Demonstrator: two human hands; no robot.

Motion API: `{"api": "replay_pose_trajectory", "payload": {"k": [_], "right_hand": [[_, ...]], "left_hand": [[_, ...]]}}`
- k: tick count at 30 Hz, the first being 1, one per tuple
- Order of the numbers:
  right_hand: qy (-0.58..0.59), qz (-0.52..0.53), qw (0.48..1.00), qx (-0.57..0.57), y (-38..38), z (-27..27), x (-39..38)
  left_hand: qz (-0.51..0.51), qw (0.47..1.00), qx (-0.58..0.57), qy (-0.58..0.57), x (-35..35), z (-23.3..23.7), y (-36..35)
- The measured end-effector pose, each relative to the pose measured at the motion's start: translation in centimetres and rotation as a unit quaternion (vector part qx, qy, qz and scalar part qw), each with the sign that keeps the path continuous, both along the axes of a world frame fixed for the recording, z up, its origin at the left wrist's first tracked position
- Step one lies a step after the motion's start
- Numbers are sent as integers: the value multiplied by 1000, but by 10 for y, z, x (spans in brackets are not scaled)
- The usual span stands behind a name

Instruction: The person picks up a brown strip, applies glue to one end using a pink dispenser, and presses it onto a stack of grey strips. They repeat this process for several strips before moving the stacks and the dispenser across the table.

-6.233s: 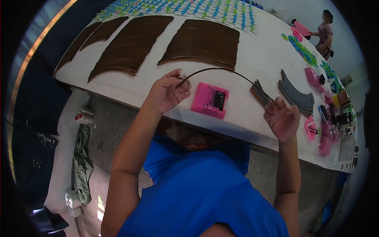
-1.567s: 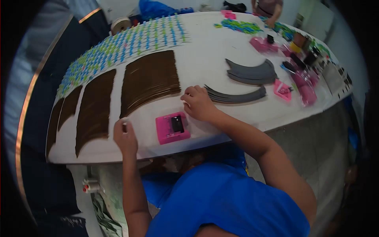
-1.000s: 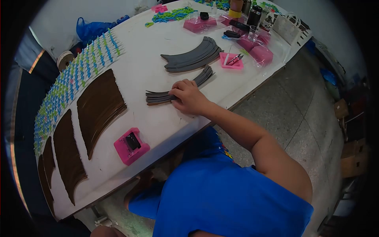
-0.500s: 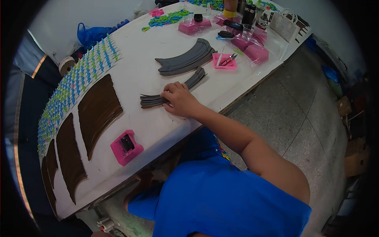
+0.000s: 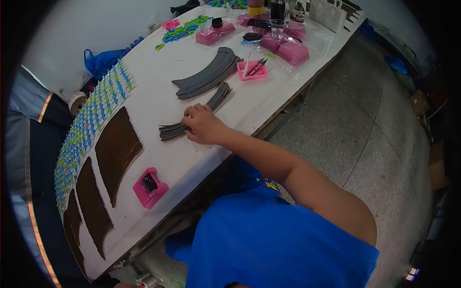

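Note:
My right hand (image 5: 204, 126) is closed around the middle of a narrow stack of thin, curved dark strips (image 5: 218, 98) on the white table. Its thumb and fingers grip the sides of the stack; the far end shows past my knuckles and the near end (image 5: 169, 132) fans out a little. Just beyond lies a wider stack of curved grey sheets (image 5: 206, 75). My left hand does not show clearly in the view.
Brown curved sheets (image 5: 117, 153) lie along the left of the table (image 5: 153, 103), beside rows of blue and green pegs (image 5: 96, 103). A pink holder (image 5: 150, 188) stands near the front edge. A pink tray (image 5: 252, 70) holds tools. Wrapped pink blocks (image 5: 293, 54) and a glass (image 5: 277, 29) are behind.
The view has shifted, so the table's things sit further left in the frame. My right hand keeps its grip on the narrow stack, which has hardly moved on the table.

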State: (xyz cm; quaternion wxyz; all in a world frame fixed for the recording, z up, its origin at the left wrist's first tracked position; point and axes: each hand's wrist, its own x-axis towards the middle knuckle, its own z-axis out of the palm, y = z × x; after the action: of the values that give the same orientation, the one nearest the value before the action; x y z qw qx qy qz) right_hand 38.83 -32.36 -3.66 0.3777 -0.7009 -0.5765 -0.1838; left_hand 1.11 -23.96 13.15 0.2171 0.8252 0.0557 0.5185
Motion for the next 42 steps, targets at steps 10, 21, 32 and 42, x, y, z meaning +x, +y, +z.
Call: {"api": "replay_pose_trajectory", "payload": {"k": [10,21,32,42], "right_hand": [[-2,-12,999,-34,1,2,-2],[-13,12,998,-55,0,8,-2],[-12,13,999,-48,-2,12,-2],[17,-124,991,44,-68,26,82]], "left_hand": [[-15,999,37,16,-32,1,18],[8,997,74,14,-73,-8,13],[56,933,-276,224,-6,-127,47],[103,926,-278,235,-1,-146,57]]}}
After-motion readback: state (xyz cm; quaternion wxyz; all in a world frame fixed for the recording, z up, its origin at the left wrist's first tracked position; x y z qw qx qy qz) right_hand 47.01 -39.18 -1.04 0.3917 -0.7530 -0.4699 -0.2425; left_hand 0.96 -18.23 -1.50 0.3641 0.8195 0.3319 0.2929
